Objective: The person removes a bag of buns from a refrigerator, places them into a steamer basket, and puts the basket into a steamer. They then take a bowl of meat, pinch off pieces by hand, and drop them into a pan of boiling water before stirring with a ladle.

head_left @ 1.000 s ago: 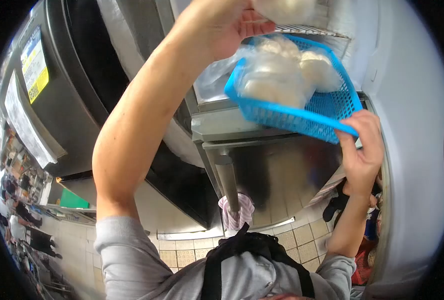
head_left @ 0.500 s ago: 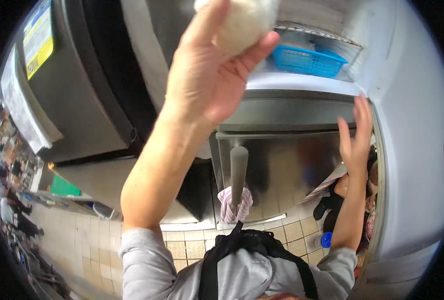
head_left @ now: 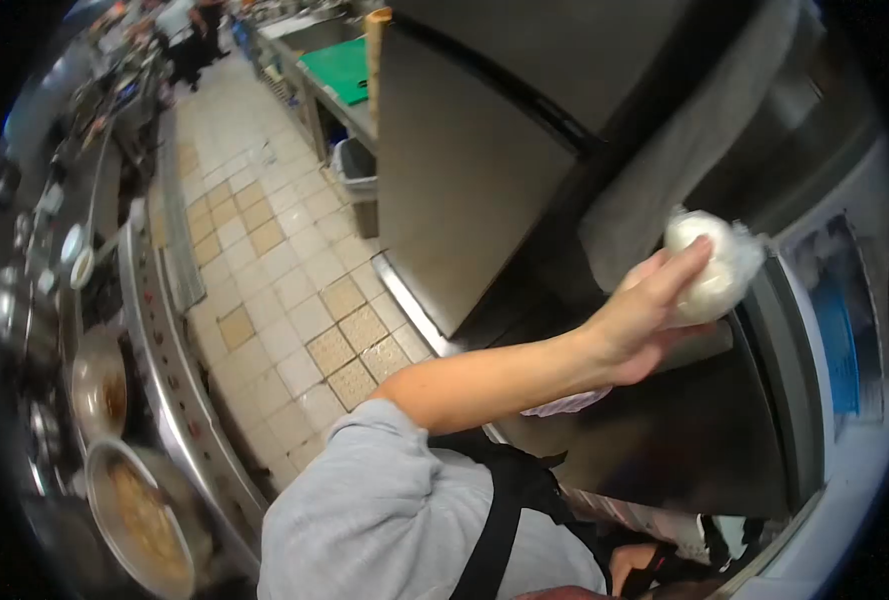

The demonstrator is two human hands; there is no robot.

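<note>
My left hand (head_left: 645,315) is closed around a clear plastic bag of white rounded food (head_left: 713,275), its thumb pressed across the near side. The bag's loose, crinkled end sticks out to the right. I cannot tell what kind of food it is. Behind the hand stands an open refrigerator, with a blue plastic basket (head_left: 837,345) inside at the right. Below my forearm is a stainless steel door (head_left: 665,440), with a striped cloth (head_left: 570,403) partly hidden by the arm. My right hand is out of the picture.
A closed steel cabinet door (head_left: 465,180) stands left of the refrigerator. Beyond it are a grey bin (head_left: 360,190) and a counter with a green cutting board (head_left: 340,70). Tiled floor (head_left: 295,300) runs to a cooking range (head_left: 180,400) with a large pot (head_left: 145,520). People stand far back.
My view has swung left toward the kitchen aisle. The left hand still grips the bag, now on the right side of the view. My right hand, earlier raised with fingers spread, has left the picture.
</note>
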